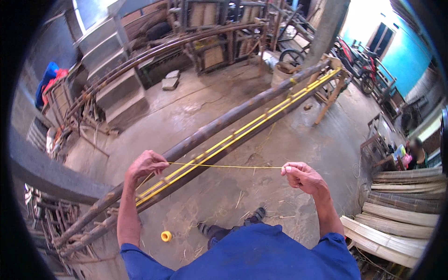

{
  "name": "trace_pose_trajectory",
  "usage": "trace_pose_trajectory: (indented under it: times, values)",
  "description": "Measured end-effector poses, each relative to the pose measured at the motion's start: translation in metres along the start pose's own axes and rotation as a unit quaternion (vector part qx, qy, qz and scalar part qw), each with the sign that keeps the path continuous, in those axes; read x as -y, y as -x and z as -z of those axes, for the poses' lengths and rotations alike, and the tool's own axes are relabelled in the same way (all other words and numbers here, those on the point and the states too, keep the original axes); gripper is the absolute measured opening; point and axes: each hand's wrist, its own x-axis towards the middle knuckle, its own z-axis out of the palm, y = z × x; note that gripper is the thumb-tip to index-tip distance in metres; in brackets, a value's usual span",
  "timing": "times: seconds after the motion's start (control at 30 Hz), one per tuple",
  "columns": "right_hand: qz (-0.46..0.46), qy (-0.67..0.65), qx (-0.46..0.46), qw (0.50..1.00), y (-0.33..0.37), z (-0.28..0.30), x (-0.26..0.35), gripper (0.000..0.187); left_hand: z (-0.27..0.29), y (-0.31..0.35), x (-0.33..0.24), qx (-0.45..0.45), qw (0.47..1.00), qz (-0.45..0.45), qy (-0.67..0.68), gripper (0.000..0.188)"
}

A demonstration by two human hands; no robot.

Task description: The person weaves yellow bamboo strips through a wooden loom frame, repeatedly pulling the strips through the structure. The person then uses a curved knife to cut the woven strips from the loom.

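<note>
A thin yellow cord (228,166) runs nearly level between my two hands and looks taut. One end is pinched in the closed fingers of my left hand (148,165), just over the dark wooden pole (228,115). Out over the floor on the right, my right hand (302,177) is closed on the cord too. Beneath the cord, a long slanting frame of poles carries bright yellow strands (247,129) along its length, from lower left to upper right. On the floor near my feet lies a yellow roll (166,236), apparently of cord.
Bundles of pale split strips (401,219) are stacked at the right. A concrete pillar (329,28) and a bucket (283,72) stand near the frame's far end. Concrete steps (119,88) are at the left. Motorbikes (366,70) and a seated person (416,149) are farther right.
</note>
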Motion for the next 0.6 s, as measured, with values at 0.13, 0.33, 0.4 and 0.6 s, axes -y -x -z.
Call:
trace_pose_trajectory:
  times: [0.13,0.33,0.4,0.6]
  values:
    - [0.029,0.026,-0.084,0.996,0.050,0.098,0.011,0.019,-0.004,-0.080,-0.046,-0.008,0.999,-0.009,-0.032,0.025]
    - [0.078,0.152,-0.235,0.957,0.085,0.234,0.041,0.021,-0.017,-0.212,-0.128,0.023,0.996,0.002,-0.089,0.024]
    - [0.136,0.217,-0.282,0.925,0.074,0.281,0.049,0.021,-0.023,-0.257,-0.149,0.037,0.994,0.004,-0.099,0.025]
    - [0.169,0.354,-0.359,0.847,0.030,0.439,0.094,0.026,-0.073,-0.395,-0.234,0.057,0.989,-0.042,-0.128,0.025]
